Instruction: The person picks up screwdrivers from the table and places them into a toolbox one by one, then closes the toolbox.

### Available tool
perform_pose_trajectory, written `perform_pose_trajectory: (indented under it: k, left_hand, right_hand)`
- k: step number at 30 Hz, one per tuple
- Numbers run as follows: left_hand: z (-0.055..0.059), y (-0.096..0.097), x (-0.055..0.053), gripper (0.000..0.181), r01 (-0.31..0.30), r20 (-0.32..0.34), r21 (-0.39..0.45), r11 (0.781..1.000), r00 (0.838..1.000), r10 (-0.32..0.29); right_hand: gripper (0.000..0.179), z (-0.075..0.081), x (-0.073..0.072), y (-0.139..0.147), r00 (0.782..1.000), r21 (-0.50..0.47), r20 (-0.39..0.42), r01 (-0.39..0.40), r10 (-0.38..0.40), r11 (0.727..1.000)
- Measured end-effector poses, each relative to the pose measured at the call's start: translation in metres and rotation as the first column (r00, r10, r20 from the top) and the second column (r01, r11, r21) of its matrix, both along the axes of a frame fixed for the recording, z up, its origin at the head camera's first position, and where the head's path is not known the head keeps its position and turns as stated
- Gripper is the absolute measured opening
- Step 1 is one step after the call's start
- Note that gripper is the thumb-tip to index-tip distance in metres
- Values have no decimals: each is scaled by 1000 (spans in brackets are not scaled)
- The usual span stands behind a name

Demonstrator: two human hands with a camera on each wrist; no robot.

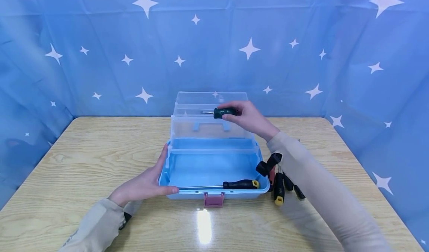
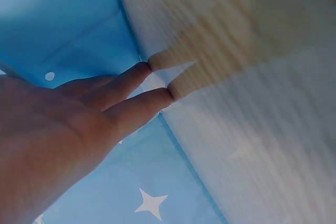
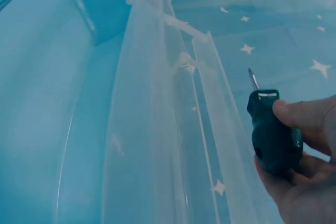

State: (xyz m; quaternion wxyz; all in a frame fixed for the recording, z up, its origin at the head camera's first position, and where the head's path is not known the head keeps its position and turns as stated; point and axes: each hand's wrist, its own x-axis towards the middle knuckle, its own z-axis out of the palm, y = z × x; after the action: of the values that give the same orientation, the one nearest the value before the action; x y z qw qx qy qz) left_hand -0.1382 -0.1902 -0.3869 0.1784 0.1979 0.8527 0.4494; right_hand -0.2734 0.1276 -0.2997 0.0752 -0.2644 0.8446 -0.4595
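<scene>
My right hand (image 1: 249,117) grips a short screwdriver (image 1: 225,113) by its dark green handle, with the blade pointing left. It is held above the raised clear trays and lid (image 1: 214,129) of a light blue toolbox (image 1: 241,196); the right wrist view shows the screwdriver (image 3: 275,137) beside these clear panels. My left hand (image 1: 144,183) lies against the toolbox's left side, its thumb on the front rim corner. In the left wrist view its fingers (image 2: 144,103) are straight. A long screwdriver (image 1: 239,185) with a black and yellow handle lies inside along the front wall.
Right of the toolbox, partly under my right forearm, lie a black and yellow screwdriver (image 1: 279,188), a red-handled tool (image 1: 272,177) and other black-handled tools (image 1: 299,192). A pink latch (image 1: 213,200) hangs at the toolbox front. A blue starred curtain (image 1: 214,39) surrounds the wooden table (image 1: 100,147).
</scene>
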Motion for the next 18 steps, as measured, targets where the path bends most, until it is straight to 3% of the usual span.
perform_pose_trajectory:
  k: [11,18]
  left_hand:
    - [-1,0,0,121,-5,4,-2,1000,1000,5]
    - [-2,0,-1,121,-7,6,3,1000,1000,7]
  right_hand:
    - [33,3,-10,-22,975,-136,223,33,-2,990]
    - [32,4,-21,-38,970,-110,243,43,-15,993]
